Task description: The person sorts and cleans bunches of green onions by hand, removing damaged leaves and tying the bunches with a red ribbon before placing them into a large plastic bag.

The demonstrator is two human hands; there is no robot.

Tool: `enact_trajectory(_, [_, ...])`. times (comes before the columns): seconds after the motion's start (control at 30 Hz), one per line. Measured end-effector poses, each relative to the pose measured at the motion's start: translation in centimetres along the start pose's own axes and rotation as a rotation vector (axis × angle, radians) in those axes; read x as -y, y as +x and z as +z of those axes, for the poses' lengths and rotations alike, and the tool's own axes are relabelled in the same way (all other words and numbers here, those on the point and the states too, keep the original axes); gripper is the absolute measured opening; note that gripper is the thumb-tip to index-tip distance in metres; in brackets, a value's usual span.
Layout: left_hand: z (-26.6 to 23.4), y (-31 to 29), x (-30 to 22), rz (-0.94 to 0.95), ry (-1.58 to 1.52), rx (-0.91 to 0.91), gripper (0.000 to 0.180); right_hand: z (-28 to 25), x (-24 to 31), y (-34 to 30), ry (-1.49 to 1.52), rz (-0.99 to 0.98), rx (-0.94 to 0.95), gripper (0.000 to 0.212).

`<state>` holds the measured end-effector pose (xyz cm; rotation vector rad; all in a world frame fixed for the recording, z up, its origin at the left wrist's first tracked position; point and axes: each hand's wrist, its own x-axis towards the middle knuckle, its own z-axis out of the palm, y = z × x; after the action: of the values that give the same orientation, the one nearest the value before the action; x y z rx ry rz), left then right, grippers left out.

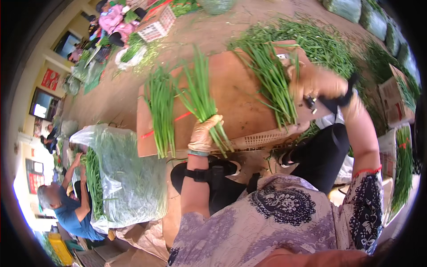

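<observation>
My left hand [207, 133], in a thin yellowish glove, is closed round a bunch of garlic chives [198, 84], held over a brown cardboard sheet [222, 71]. To its left another bundle of chives [160, 111] lies on the cardboard. A looser heap of chives [271, 84] rests on the right part of the sheet. Beside that heap my right hand [318, 84] is smeared by motion, so its fingers cannot be made out. A small dark object [310, 103] shows just below it.
A large pile of chives [307, 44] lies on the floor beyond the cardboard. At left, a person [73, 202] works by a clear plastic bag [129, 173] full of greens. A white crate [155, 22] and other seated people are at the far left; filled bags [373, 20] line the far right.
</observation>
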<state>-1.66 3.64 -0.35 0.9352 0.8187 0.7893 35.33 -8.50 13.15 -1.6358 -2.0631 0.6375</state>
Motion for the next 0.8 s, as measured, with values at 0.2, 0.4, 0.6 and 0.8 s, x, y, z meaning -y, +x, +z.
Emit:
enact_trajectory(0.2, [4.2,-1.5,-1.4,-0.049,0.071,0.026,0.03,-2.8,-4.3,1.4,-0.561,0.54,-0.718,0.043])
enact_trajectory(0.4, [5.1,-1.0,1.5,-0.045,0.332,-0.008,0.034,10.7,3.3,2.5,-0.205,0.223,-0.696,0.025])
enact_trajectory(0.6, [2.4,0.1,4.8,0.123,0.903,0.003,0.033,10.0,7.0,5.1,0.423,0.294,-0.527,0.015])
enact_trajectory(0.8, [3.9,-0.1,4.2,0.154,1.003,0.001,0.034,10.7,6.8,15.5,0.004,-0.186,-0.563,0.026])
